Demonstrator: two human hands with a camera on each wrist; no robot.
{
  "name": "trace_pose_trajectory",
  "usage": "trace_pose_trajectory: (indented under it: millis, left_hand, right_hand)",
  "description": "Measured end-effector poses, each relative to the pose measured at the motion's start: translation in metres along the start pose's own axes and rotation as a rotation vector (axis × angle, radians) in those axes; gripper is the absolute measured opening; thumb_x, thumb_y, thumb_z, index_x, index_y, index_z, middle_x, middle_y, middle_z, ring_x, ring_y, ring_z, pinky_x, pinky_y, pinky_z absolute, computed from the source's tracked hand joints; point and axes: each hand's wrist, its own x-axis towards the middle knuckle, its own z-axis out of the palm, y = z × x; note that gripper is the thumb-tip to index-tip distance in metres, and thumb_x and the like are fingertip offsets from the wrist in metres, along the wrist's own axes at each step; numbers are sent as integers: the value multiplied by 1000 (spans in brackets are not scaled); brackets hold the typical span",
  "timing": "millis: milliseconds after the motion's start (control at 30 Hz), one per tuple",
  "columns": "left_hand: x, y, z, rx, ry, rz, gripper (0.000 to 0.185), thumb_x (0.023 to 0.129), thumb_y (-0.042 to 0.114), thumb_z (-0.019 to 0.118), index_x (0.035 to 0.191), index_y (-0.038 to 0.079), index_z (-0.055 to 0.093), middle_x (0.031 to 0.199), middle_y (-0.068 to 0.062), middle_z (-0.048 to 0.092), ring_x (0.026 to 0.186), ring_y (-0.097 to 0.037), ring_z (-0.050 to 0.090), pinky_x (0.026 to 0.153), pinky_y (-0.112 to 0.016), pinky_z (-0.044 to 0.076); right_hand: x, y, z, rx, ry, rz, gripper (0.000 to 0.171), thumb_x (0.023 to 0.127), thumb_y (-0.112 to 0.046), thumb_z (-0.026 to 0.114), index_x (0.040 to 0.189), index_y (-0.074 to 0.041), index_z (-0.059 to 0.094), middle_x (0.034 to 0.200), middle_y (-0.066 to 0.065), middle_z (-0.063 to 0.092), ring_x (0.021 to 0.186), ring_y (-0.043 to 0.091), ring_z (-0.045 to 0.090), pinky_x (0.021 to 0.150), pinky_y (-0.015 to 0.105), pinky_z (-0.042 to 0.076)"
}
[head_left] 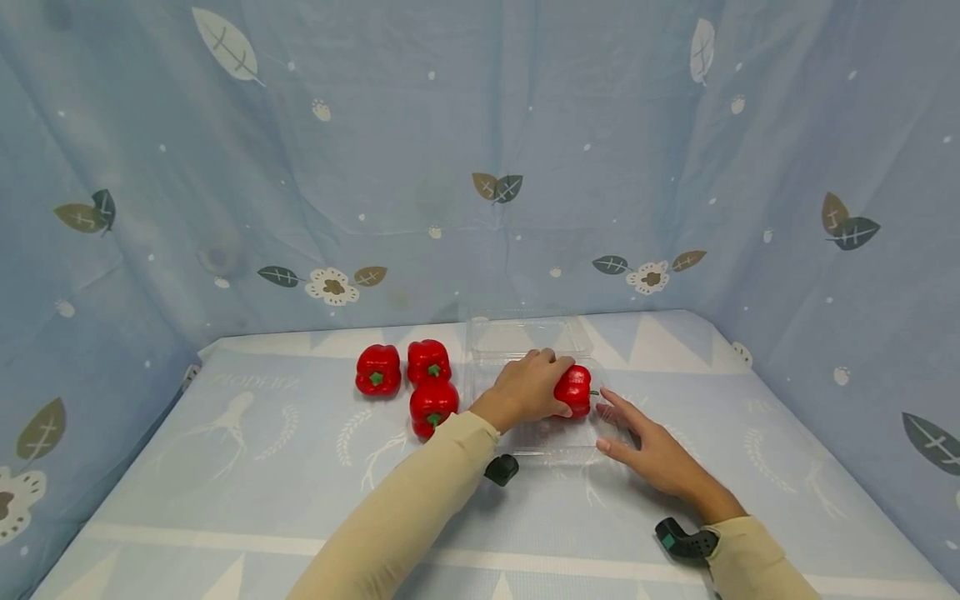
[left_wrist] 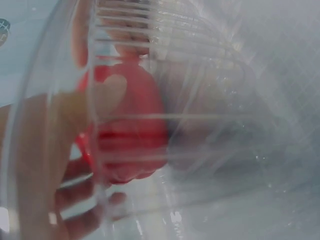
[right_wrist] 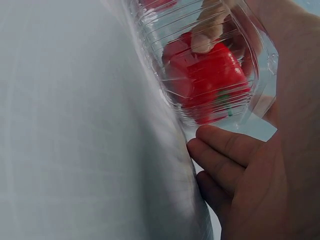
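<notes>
Her left hand [head_left: 527,387] grips a red pepper [head_left: 573,390] inside the clear box [head_left: 525,337] (lid open); the right hand [head_left: 648,446], fingers straight, touches its edge.

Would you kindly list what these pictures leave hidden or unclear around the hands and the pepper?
- Head view: left hand covers much of the held pepper; the clear container has faint edges.
- Left wrist view: ribbed plastic blurs pepper and fingers.
- Right wrist view: right hand is cut off by the frame edge.

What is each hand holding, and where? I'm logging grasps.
The left hand grips a red pepper around its body, inside the clear container. The right hand holds nothing; its fingers touch the container's side.
</notes>
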Motion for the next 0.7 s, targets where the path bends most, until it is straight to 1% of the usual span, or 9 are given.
trace_pose_trajectory:
  millis: [200, 400, 700]
  left_hand:
    - [1, 0, 1, -6, 6, -12, 74, 75, 53, 74, 139, 27, 45, 121, -2, 51, 110, -16, 48, 83, -34, 52]
    - [0, -1, 2, -4, 8, -20, 76, 75, 54, 73, 140, 27, 44, 121, -2, 50, 109, -16, 48, 83, -34, 52]
    - [0, -2, 1, -2, 0, -17, 77, 75, 55, 73, 140, 26, 43, 121, -2, 51, 108, -16, 49, 82, -35, 52]
  right_hand:
    - [0, 1, 0, -3, 1, -5, 76, 89, -40, 65, 151, -29, 24, 142, 8, 47, 134, 33, 38, 101, 68, 25]
    - [1, 2, 1, -16, 6, -5, 76, 89, -41, 65, 151, -30, 24, 142, 8, 47, 133, 32, 38, 101, 68, 26]
    - [1, 3, 2, -1, 3, -4, 75, 89, -40, 65, 151, -28, 24, 142, 8, 47, 134, 32, 38, 102, 67, 25]
